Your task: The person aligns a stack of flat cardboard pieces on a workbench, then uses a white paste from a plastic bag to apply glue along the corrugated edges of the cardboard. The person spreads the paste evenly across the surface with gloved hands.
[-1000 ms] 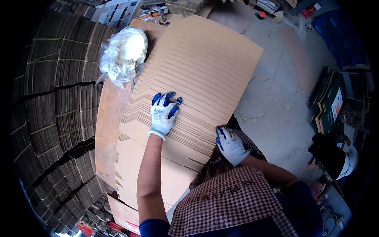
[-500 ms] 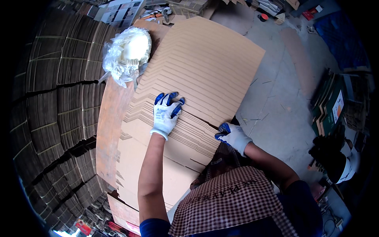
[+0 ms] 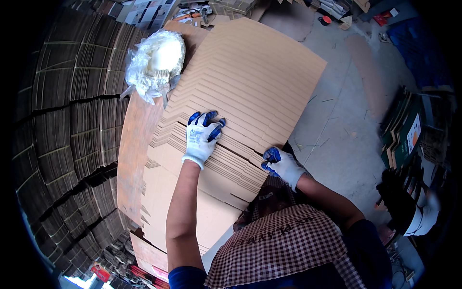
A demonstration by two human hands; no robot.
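Many flat brown cardboard sheets (image 3: 255,82) lie fanned out in front of me, overlapping so that their edges form narrow steps. My left hand (image 3: 202,135), in a white glove with blue fingertips, rests on the stepped edges with its fingers apart. At the right border of the fan, my right hand (image 3: 281,166), gloved alike, has its fingers curled around the edge of a cardboard sheet. Between the two hands a dark gap runs along one sheet's edge, which stands slightly raised. The exact grip of the right fingertips is partly hidden.
A round tub of white stuff (image 3: 168,55) wrapped in clear plastic, with a brush (image 3: 163,79) at its rim, stands on the wooden board (image 3: 137,144). Tied cardboard stacks (image 3: 53,135) line the left. Green folded boards (image 3: 404,130) and a person's gloved hand (image 3: 423,219) are at the right.
The dark gap under the sheet's edge has lengthened and now reaches left past my left hand. Both hands have barely shifted. The gloved hand at the far right has moved slightly.
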